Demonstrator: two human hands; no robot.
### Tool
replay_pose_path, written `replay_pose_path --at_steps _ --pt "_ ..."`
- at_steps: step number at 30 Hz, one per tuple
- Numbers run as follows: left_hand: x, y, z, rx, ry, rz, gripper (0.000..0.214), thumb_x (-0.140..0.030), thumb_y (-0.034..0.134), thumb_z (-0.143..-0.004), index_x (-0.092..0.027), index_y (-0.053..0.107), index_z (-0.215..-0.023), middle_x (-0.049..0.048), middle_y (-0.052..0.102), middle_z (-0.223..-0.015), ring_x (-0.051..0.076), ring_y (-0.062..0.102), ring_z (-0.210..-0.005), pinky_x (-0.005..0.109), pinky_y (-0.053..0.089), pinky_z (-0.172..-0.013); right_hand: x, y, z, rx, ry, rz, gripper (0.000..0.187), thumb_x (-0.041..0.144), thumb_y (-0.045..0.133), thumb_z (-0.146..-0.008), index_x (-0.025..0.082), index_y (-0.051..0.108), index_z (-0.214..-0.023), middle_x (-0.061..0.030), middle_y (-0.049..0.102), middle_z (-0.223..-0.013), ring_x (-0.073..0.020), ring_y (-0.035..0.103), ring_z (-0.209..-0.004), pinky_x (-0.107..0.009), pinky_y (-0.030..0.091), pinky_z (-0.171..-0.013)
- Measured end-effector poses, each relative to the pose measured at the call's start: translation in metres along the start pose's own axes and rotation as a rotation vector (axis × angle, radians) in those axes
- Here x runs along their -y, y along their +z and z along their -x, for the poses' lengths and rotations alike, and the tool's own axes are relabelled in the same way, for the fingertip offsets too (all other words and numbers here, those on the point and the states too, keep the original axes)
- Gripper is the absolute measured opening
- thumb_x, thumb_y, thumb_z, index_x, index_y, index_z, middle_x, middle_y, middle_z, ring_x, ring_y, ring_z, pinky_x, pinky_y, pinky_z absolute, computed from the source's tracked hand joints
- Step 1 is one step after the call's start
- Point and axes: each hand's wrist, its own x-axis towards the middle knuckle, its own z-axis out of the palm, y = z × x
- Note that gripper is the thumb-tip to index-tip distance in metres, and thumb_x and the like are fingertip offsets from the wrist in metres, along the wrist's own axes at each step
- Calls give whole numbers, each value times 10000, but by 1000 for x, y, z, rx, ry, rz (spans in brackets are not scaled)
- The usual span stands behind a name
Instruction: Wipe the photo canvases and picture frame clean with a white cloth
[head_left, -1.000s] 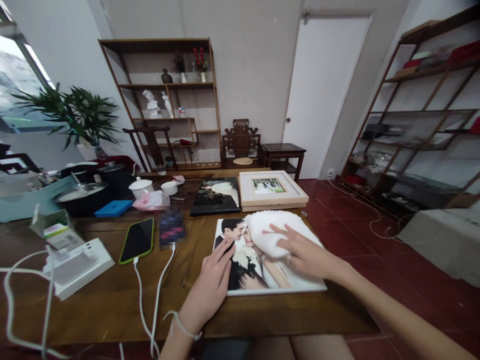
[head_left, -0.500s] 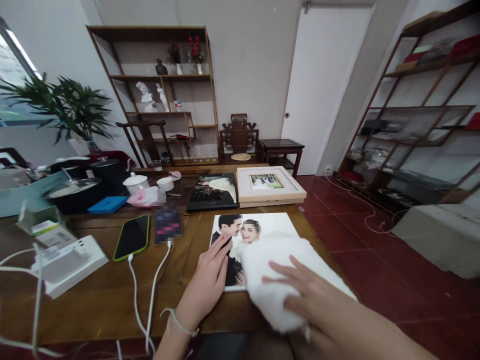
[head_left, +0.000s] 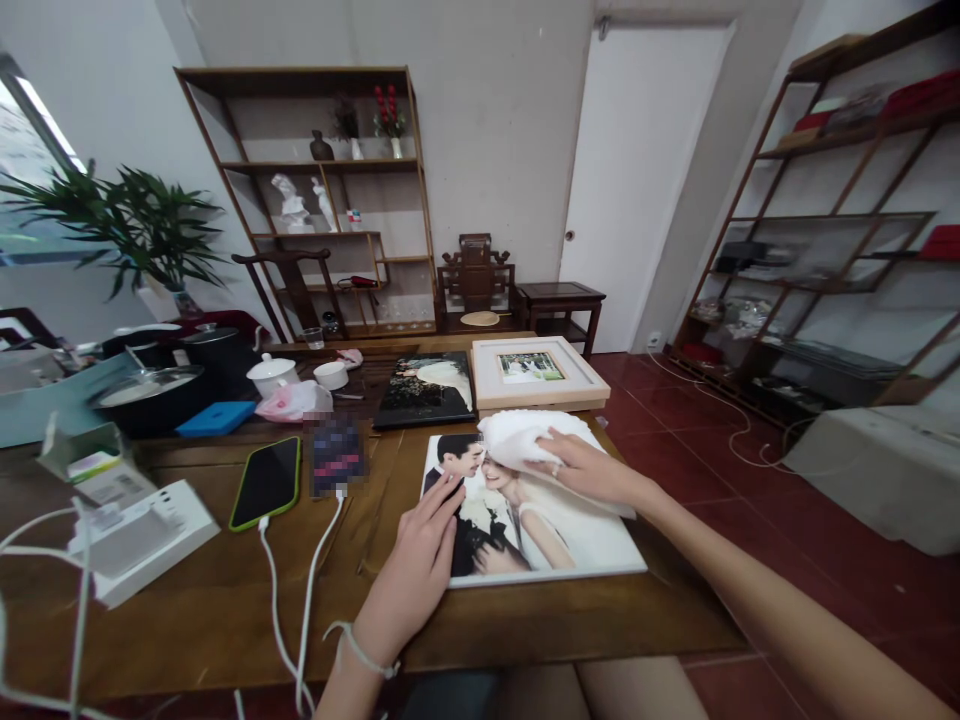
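"What's changed in the last half second?"

"The white cloth (head_left: 514, 437). It was spread over the near right corner of the photo print (head_left: 555, 545), hanging past the near edge. Now the right hand (head_left: 581, 466) has it up at the far edge, and that near corner shows again. The left hand (head_left: 421, 545) hasn't shifted."

"Has the right one got a proper grip?"

"Yes, its fingers are curled into the cloth, bunching it; the thumb I can't make out. The left is flat, unclenched, resting on the print's left side."

"And the print itself?"

"It lies flat on the counter (head_left: 525, 632), under both hands: white-edged, with two people on it, one in a dark suit, one in a pale dress. The cloth covers its far right part."

"Count up for me, then."

"One cloth, one print. Beyond the right hand, one pale frame (head_left: 536, 370); beyond the left, one dark panel (head_left: 409, 395). Left of the left hand, one green-edged phone (head_left: 266, 484); farther off past it, one lidded white cup (head_left: 271, 374) and one small white bowl (head_left: 331, 376)."
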Motion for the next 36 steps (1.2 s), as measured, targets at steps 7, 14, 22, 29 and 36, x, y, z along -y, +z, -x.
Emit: replay_pose_path --at_steps 7,14,22,29,36 --pt "0 1 0 -16 -13 7 410 -214 291 -926 -208 440 -1308 72 415 -1412 193 312 -1336 429 309 -1077 20 14 12 -37 -78 78 290 212 369 -891 206 567 -1102 -93 475 -1338 -248 251 -1334 -518 113 -1091" --pt "5 5 0 0 -7 8 416 -215 282 -925 -188 439 -1310 75 376 -1436 187 283 -1348 438 284 -1090 81 36 81 216 -178 89 333 97 495 -701 183 613 -1000 -91 413 -1395 -299 188 -1353 -584 92 -1084" --pt "4 4 1 -8 -2 17 414 -222 290 -926 -185 444 -1308 75 388 -1429 183 292 -1344 426 285 -1091 51 21 50 28 -141 78 225 169 437 -845 170 607 -993 -131 503 -1308 -242 294 -1319 -498 165 -1094" --pt "1 0 0 4 -21 13 407 -222 308 -918 -189 470 -1289 77 423 -1406 198 305 -1339 429 299 -1082 8 9 -19 -53 -174 90 231 213 388 -902 184 602 -984 -78 633 -1084 -244 510 -1118 -560 91 -1075" --pt "2 2 -1 -1 -19 -3 416 -225 287 -925 -180 451 -1304 80 385 -1430 189 289 -1346 425 286 -1089 30 23 11 -12 -162 94 290 170 367 -885 187 585 -1076 -100 525 -1287 -226 234 -1345 -519 105 -1097"
